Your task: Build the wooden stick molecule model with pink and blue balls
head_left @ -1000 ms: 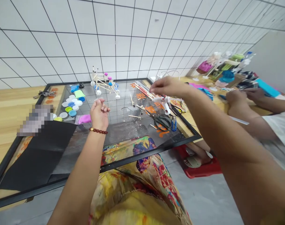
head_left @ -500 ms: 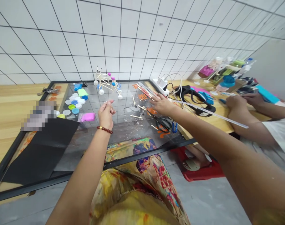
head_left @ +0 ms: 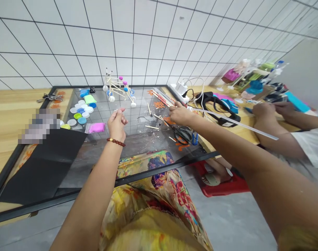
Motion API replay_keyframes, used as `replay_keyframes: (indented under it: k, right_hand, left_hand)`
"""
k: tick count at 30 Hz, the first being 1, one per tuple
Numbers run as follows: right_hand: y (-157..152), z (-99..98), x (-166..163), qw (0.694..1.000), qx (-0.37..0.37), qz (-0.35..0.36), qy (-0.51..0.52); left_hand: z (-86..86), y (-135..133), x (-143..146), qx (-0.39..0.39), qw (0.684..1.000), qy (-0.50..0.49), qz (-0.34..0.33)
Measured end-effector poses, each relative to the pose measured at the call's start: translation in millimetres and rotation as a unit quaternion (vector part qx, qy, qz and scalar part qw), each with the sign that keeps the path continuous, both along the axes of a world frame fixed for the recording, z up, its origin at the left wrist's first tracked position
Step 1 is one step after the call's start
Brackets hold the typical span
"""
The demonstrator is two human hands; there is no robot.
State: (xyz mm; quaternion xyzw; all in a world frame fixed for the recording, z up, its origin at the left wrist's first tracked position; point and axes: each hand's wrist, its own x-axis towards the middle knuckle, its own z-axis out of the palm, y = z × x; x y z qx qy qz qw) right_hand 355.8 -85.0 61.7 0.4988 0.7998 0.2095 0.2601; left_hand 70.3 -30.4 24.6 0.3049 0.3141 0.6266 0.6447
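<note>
My left hand (head_left: 117, 122) is raised above the glass tabletop (head_left: 138, 143) with its fingertips pinched together; whatever they hold is too small to make out. My right hand (head_left: 178, 115) reaches over the table's right side and is closed on a white glue gun, mostly hidden under it. A long clear glue stick (head_left: 237, 124) juts from that hand toward the right. Behind my left hand stands a model of wooden sticks and coloured balls (head_left: 118, 89). Loose wooden sticks (head_left: 151, 127) lie between my hands.
Bottle caps (head_left: 80, 113), a pink clay bag (head_left: 96, 128) and a black sheet (head_left: 43, 164) lie at left. Scissors (head_left: 183, 134) rest near my right forearm. Black headphones (head_left: 217, 104) and a power strip (head_left: 181, 88) sit beyond. A co-worker's hands (head_left: 266, 109) work at right.
My right hand came down from the air onto the glue gun and closed round it. My left hand stayed raised and pinched, shifting only slightly with the view.
</note>
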Motion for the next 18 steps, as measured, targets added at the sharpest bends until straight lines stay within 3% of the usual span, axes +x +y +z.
replay_keyframes:
  k: [6,9,15,18]
  right_hand:
    - [-5,-18.4,-5,1.0,0.009,-0.001,0.025]
    - [0,-18.4,-4,0.999,0.019,-0.01,0.037]
    - [20,23.0,9,0.991,0.086,-0.054,0.082]
    - [19,32.1,7,0.996,0.007,-0.071,0.046]
  left_hand:
    - [-1.4,1,0,-0.001,1.0,0.005,-0.001]
    - [-0.5,1,1,-0.004,1.0,0.005,-0.001]
    - [4.5,-3,2,-0.01,1.0,-0.002,-0.008]
    - [6.3,-5,1,-0.006,1.0,-0.006,-0.009]
